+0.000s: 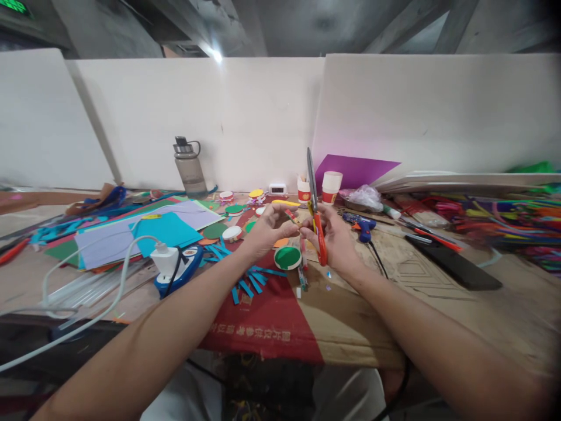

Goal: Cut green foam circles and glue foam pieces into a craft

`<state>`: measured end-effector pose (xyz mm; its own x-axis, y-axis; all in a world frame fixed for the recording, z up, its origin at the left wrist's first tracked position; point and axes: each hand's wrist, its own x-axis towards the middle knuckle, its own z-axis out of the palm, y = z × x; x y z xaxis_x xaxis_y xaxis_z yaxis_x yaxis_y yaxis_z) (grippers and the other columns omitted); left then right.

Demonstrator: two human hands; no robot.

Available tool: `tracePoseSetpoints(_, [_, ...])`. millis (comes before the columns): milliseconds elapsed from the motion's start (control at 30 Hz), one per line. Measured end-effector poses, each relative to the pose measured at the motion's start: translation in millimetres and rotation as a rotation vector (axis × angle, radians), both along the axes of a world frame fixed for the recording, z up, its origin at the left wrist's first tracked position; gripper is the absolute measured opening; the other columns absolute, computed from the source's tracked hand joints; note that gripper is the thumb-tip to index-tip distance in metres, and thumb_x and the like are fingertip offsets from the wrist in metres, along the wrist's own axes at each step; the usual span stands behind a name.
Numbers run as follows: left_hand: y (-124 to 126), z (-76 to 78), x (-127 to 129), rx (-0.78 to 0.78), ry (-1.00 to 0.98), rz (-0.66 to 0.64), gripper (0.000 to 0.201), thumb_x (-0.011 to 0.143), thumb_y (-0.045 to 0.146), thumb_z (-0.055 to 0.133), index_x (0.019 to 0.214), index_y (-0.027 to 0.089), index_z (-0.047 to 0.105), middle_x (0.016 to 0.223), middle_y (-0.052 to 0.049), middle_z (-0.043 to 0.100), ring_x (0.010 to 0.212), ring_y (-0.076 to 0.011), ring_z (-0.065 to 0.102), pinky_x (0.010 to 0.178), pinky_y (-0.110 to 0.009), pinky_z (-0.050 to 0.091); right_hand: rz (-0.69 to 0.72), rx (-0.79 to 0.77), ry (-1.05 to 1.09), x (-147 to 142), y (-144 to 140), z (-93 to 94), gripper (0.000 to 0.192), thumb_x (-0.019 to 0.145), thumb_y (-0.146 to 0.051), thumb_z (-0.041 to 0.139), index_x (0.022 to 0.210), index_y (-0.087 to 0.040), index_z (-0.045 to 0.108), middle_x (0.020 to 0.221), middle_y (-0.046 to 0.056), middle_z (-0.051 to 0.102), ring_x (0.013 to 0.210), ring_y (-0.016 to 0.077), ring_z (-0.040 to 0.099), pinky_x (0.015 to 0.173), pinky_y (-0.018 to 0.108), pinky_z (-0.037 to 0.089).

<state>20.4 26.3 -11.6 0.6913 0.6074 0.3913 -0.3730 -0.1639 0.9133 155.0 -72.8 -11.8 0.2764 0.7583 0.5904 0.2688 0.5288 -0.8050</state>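
So the right hand (335, 237) is gripping a pair of scissors (316, 216) by the orange handles, blades closed and pointing straight up over the middle of the surface (421, 292). That grip is curled tight around the handles. The left hand (267, 225) is pinching a small strip (293, 217), reddish with some yellow at the end I think, fingertips pressed together on it, and it's hovering just beside the scissor handles. I can't tell exactly what the strip is, too small.

What I'd be worrying about here: the two hands are sitting really close together, and the left fingertips are almost touching the scissors near the pivot. If the blades are opening and closing on that tiny strip, the fingers holding it are right in the cutting zone. A piece that short is giving hardly any room to hold.

Also the blade tips are aiming upward toward the face, so any jerk is sending the point the wrong way.

Below the hands there's a green round lid (288, 257) and blue paper strips (252, 282), so a dropped offcut is getting lost in the clutter fast. The blue glue gun (362, 225) is lying just beside the right hand with its cord trailing toward the near edge, and a sleeve or wrist could be snagging that.
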Motion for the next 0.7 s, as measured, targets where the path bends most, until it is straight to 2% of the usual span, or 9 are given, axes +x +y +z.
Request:
tracePoseSetpoints(133, [-2, -1.4, 2, -0.017, -0.021, 0.024, 0.047, 0.069, 0.026, 0.081, 0.108, 0.020, 0.054, 0.119, -0.008, 0.060, 0.109, -0.0210, 0.060, 0.086, -0.036, 0.056, 0.001, -0.018, 0.033, -5, 1, -3.7, 0.051, 0.076, -0.045, 0.072, 0.115, -0.025, 0.045, 0.091, 0.004, 0.067, 0.085, 0.0212, 0.066, 0.081, 0.041, 0.055])
tracePoseSetpoints(300, [0, -0.5, 0, -0.022, -0.039, 0.069, 0.046, 0.072, 0.028, 0.078, 0.111, 0.020, 0.055, 0.125, -0.009, 0.059, 0.115, -0.0230, 0.057, 0.086, -0.036, 0.054, 0.053, -0.035, 0.012, 0, -3, -3.2, 0.046, 0.080, -0.034, 0.065, 0.119, -0.026, 0.042, 0.097, 0.005, 0.066, 0.094, 0.0219, 0.065, 0.083, 0.042, 0.054])
tracePoseSetpoints(467, [7, 9.0, -8, -0.060, -0.103, 0.143, 0.050, 0.070, 0.025, 0.075, 0.117, 0.023, 0.059, 0.128, -0.008, 0.058, 0.116, -0.0240, 0.054, 0.081, -0.032, 0.053, 0.083, -0.118, -0.029, 10, -12, 5.7, 0.056, 0.075, -0.026, 0.064, 0.124, -0.028, 0.037, 0.102, 0.004, 0.063, 0.095, 0.0197, 0.062, 0.084, 0.039, 0.053])
tracePoseSetpoints(567, [10, 16.4, -14, -0.099, -0.171, 0.157, 0.053, 0.067, 0.024, 0.076, 0.118, 0.022, 0.060, 0.124, -0.009, 0.060, 0.119, -0.0260, 0.053, 0.080, -0.033, 0.053, 0.059, -0.213, -0.097, 15, -14, 9.5, 0.050, 0.074, -0.030, 0.063, 0.119, -0.026, 0.042, 0.088, 0.001, 0.059, 0.080, 0.0176, 0.060, 0.070, 0.033, 0.052])
tracePoseSetpoints(633, [12, 19.7, -17, -0.108, -0.203, 0.172, 0.054, 0.066, 0.022, 0.075, 0.118, 0.022, 0.060, 0.123, -0.009, 0.062, 0.118, -0.0259, 0.054, 0.079, -0.032, 0.052, 0.011, -0.298, -0.193, 18, -14, 10.8, 0.038, 0.078, -0.036, 0.061, 0.111, -0.023, 0.048, 0.077, -0.002, 0.056, 0.064, 0.0144, 0.055, 0.058, 0.028, 0.047])
tracePoseSetpoints(700, [14, 21.3, -19, -0.111, -0.229, 0.189, 0.050, 0.066, 0.021, 0.074, 0.114, 0.021, 0.061, 0.121, -0.009, 0.063, 0.115, -0.0255, 0.056, 0.076, -0.030, 0.051, -0.015, -0.355, -0.308, 19, -15, 11.8, 0.029, 0.081, -0.041, 0.060, 0.102, -0.022, 0.052, 0.068, -0.004, 0.052, 0.055, 0.0128, 0.050, 0.053, 0.027, 0.042])
